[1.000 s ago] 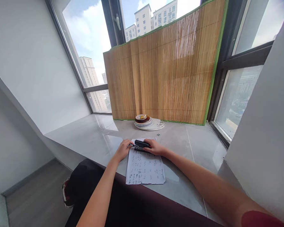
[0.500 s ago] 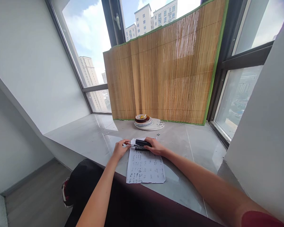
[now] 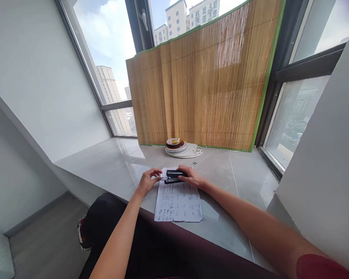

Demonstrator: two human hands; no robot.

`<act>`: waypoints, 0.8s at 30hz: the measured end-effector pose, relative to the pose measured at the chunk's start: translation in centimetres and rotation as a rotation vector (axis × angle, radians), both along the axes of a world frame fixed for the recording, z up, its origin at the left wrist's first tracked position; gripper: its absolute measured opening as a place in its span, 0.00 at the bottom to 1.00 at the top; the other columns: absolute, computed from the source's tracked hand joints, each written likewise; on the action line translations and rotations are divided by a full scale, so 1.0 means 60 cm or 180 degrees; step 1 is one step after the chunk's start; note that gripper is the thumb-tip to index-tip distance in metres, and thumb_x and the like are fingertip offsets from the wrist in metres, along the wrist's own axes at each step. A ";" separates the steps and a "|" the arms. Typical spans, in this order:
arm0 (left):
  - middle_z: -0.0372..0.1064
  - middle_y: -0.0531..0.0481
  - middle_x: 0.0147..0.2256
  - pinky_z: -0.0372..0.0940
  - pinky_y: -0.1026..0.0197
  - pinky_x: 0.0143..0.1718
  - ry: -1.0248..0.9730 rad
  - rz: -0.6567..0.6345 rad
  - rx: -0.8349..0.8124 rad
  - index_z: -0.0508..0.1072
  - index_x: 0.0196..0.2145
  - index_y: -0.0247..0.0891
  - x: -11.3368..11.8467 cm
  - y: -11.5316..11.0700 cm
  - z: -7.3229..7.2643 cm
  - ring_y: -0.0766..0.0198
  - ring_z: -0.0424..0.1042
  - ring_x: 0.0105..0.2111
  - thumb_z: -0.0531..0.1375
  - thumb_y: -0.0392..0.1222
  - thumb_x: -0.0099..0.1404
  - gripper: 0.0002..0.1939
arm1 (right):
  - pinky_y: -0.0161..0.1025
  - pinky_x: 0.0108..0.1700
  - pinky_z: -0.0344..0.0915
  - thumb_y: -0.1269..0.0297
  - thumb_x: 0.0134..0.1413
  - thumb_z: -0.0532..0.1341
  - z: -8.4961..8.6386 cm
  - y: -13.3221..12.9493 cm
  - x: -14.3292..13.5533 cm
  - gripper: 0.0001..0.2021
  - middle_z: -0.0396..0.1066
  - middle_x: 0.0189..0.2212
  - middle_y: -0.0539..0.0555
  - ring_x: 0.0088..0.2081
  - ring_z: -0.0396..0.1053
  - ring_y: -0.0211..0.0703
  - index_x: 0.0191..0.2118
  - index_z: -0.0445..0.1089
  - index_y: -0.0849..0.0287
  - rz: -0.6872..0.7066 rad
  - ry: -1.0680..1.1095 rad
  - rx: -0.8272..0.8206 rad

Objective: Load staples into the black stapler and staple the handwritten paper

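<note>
One blind (image 3: 203,93) stands at the far side, its lower edge along the sill (image 3: 221,178). The sill's near edge slants from far left to near right; the widest room for moving lies left of the left hand (image 3: 147,181) and far right, beyond the right arm. One written sheet (image 3: 178,207) lies in the middle, its near left corner at the sill's near edge. Beyond it is one stack of plates (image 3: 189,155), close to the blind; I cannot count its pieces surely. Of two hands, the right hand (image 3: 190,176) has its grip round the right end of the one black stapler (image 3: 174,173), which sits spread over the sheet's far end. The left hand's grip is narrow, at the stapler's left end by a silver rail (image 3: 171,179); I cannot tell whether it pinches the rail. Two small grey strips (image 3: 194,163) lie right of the plates' near side. Against half a second ago, the stapler's halves look further apart, and the view tips slightly down.
</note>
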State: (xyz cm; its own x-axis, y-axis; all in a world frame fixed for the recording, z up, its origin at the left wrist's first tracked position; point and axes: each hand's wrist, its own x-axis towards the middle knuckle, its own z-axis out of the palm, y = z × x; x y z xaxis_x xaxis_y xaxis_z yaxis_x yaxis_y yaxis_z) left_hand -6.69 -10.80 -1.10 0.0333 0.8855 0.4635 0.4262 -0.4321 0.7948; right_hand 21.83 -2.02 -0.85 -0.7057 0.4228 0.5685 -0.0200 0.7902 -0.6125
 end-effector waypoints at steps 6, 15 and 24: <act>0.74 0.49 0.41 0.63 0.58 0.39 0.0650 -0.0032 0.0321 0.77 0.43 0.41 0.017 -0.003 0.007 0.62 0.72 0.36 0.70 0.52 0.64 0.15 | 0.46 0.48 0.62 0.42 0.70 0.56 -0.003 -0.010 -0.014 0.21 0.70 0.41 0.56 0.42 0.65 0.49 0.47 0.70 0.57 0.0144 -0.0100 0.0148; 0.73 0.51 0.40 0.63 0.59 0.39 0.1012 0.0366 0.0260 0.72 0.41 0.41 0.017 0.002 -0.001 0.61 0.71 0.38 0.61 0.35 0.65 0.06 | 0.42 0.45 0.63 0.53 0.65 0.62 -0.002 -0.025 -0.024 0.13 0.72 0.41 0.55 0.40 0.67 0.47 0.44 0.69 0.57 -0.0021 -0.0450 0.0010; 0.71 0.47 0.42 0.68 0.56 0.43 0.1040 0.0701 0.0101 0.75 0.40 0.40 -0.002 0.012 -0.019 0.61 0.71 0.37 0.57 0.31 0.65 0.10 | 0.37 0.34 0.62 0.45 0.60 0.65 0.035 0.021 0.042 0.19 0.73 0.32 0.50 0.33 0.67 0.42 0.37 0.74 0.58 0.0535 -0.1543 -0.0467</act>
